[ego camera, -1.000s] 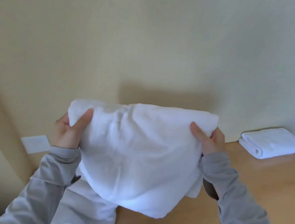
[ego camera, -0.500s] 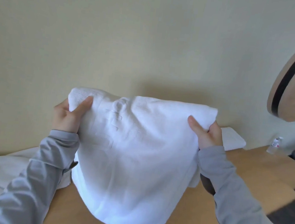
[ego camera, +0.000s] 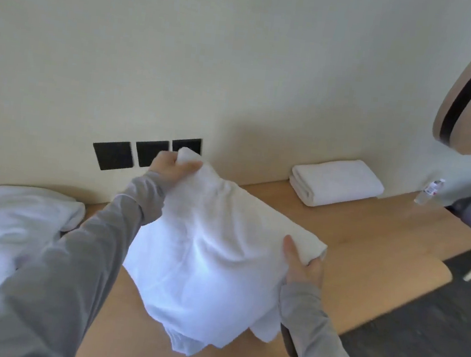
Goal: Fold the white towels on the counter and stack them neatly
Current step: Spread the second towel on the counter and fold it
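The towel (ego camera: 213,258) is held over the surface (ego camera: 383,233), one corner gripped by the left hand (ego camera: 168,167), the other by the right hand (ego camera: 304,271) — the folded towel (ego camera: 336,182) lies beyond, nearer the right hand.

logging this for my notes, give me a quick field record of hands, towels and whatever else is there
left hand: grips far corner of held towel
right hand: grips its near right edge
held towel: white, held up over the counter
folded towel: on counter by wall, right
unfolded pile: on counter, far left
other: small bottle, three black wall plates
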Action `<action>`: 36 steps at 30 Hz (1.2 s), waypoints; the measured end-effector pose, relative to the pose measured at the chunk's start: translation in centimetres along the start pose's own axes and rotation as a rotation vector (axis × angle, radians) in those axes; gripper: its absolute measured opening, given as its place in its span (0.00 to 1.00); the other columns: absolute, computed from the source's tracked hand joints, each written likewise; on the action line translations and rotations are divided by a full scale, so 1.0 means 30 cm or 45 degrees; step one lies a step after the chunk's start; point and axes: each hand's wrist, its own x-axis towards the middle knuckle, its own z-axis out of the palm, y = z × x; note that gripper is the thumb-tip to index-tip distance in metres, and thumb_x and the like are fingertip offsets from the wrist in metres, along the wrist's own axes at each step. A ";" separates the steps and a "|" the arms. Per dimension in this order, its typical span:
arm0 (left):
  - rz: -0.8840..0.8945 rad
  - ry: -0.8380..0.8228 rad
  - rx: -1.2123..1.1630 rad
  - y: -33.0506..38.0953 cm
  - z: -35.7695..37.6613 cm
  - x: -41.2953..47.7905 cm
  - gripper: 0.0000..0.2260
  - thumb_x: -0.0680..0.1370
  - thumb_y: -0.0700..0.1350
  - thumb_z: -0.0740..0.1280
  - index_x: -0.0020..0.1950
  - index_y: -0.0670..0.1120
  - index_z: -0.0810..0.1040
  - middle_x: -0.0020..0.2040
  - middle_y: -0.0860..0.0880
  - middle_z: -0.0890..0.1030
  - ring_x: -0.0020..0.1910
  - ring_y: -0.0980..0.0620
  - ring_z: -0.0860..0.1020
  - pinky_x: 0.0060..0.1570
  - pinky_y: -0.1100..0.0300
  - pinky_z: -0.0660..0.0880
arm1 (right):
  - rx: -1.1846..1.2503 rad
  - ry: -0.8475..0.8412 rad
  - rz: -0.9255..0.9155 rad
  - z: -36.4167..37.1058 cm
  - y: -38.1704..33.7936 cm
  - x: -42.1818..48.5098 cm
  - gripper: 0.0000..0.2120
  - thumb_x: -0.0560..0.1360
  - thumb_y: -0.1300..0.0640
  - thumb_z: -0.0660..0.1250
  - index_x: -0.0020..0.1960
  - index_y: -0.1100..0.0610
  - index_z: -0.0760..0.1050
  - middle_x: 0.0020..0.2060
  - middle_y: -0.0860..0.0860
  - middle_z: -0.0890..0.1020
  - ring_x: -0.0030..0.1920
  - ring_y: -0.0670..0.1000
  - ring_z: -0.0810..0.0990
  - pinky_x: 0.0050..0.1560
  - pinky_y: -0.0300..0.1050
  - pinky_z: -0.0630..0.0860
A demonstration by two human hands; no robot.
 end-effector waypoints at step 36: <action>-1.193 0.659 -0.077 -0.702 0.350 -0.234 0.34 0.57 0.56 0.71 0.55 0.33 0.77 0.51 0.35 0.80 0.49 0.36 0.78 0.54 0.44 0.75 | -1.568 -0.882 0.828 -0.130 0.375 0.905 0.21 0.73 0.54 0.70 0.62 0.62 0.75 0.47 0.58 0.82 0.45 0.55 0.79 0.44 0.46 0.76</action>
